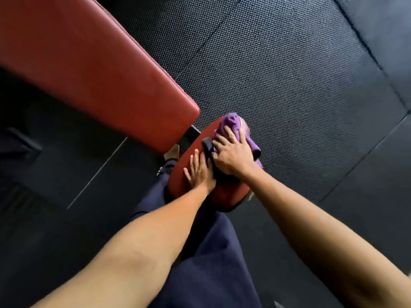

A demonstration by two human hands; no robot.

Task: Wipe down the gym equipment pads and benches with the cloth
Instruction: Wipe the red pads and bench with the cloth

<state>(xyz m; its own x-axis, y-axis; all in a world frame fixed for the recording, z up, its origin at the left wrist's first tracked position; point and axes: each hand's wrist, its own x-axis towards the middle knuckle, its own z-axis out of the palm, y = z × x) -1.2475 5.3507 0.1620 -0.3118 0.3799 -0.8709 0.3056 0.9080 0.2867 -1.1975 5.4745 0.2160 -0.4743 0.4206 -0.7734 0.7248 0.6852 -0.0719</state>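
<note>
Now both bare forearms reach from the near edge toward the middle of the view, almost straight at the elbow, and they come close together at the wrists. The left hand (200,171) lies flat on the small rounded red vinyl seat pad (226,194). Its fingers are straight, a little apart, pointing to the far side, and it grasps nothing. The right hand (233,155) is just beside it on the right and slightly farther. Its palm faces down and its fingers are spread wide over the crumpled purple cloth (231,122), which it presses against the far part of the same pad without closing around it. The cloth bunches out beyond the fingertips and hangs over the right edge of the pad. A dark piece (208,144) lies between the two hands; I cannot tell what it is. The long red padded bench (100,70) runs from the far left down to a place near the seat pad. Under everything is the black dotted rubber floor (289,74), and dark blue trousers (211,263) show between the arms.
</note>
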